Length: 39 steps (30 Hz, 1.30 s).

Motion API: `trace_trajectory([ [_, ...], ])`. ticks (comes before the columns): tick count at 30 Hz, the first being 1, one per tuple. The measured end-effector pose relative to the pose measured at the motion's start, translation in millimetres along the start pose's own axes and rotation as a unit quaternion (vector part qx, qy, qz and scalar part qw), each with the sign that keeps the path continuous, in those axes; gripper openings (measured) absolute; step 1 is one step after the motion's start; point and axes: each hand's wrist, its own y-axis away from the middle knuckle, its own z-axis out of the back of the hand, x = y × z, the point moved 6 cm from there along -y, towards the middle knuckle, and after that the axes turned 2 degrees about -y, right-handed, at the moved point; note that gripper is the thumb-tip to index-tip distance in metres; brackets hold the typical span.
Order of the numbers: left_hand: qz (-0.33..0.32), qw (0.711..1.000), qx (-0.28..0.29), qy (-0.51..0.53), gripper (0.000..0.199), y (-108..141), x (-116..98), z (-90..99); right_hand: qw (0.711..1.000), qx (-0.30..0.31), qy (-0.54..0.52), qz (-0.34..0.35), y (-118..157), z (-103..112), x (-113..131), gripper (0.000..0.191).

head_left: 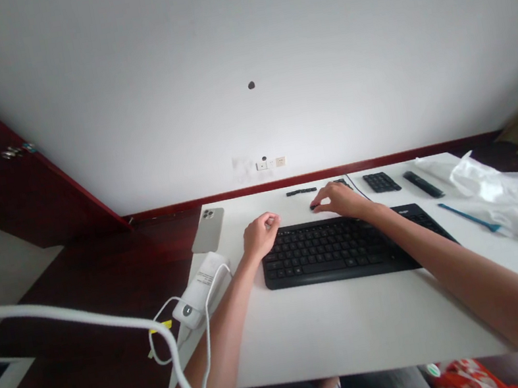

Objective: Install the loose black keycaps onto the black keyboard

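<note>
A black keyboard (pixel 323 249) lies on the white table (pixel 352 324). At its upper left corner is my left hand (pixel 260 237), fingers curled together; whether anything is between them is too small to tell. Beyond the keyboard my right hand (pixel 335 199) pinches a small black keycap (pixel 314 207) at the table surface, its forearm crossing over the keyboard's right part. Behind it lie a short row of black keycaps (pixel 301 191) and, partly hidden by the hand, more black pieces (pixel 343 184). A block of black keycaps (pixel 381 182) sits farther right.
A phone (pixel 208 230) and a white power strip (pixel 200 291) with a cable lie at the left. On the right are a black remote-like object (pixel 424 184), a blue tool (pixel 469 217) and clear plastic wrapping (pixel 493 186). A white cable (pixel 59 313) hangs across the left foreground.
</note>
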Motion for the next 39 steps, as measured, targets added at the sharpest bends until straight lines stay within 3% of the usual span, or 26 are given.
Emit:
trace_trajectory([
  [12,-0.02,0.997,0.057,0.044,0.027,-1,-4,1.5,0.998,-0.01,-0.066,-0.006,11,-2,-9,0.019],
  [16,-0.033,0.996,0.061,0.054,0.027,-1,-4,0.4,0.998,-0.039,-0.042,0.028,15,0,0,0.027],
  [22,-0.032,0.997,0.051,0.054,0.024,0,-3,1.0,0.997,-0.048,-0.038,0.046,15,5,18,0.018],
  [25,-0.027,0.997,0.056,0.053,0.025,0,-5,2.1,0.986,-0.091,-0.138,0.006,15,6,28,0.017],
  [27,-0.027,0.996,0.056,0.056,0.025,0,-6,3.0,0.959,-0.105,-0.259,-0.038,16,-1,33,0.021],
  [31,-0.02,0.997,0.05,0.059,0.024,-1,-5,3.0,0.906,-0.058,-0.413,-0.067,15,-25,51,0.035],
  [39,-0.057,0.995,0.028,0.08,0.022,-3,-5,1.2,0.952,-0.034,-0.301,-0.046,19,-31,66,0.018],
])
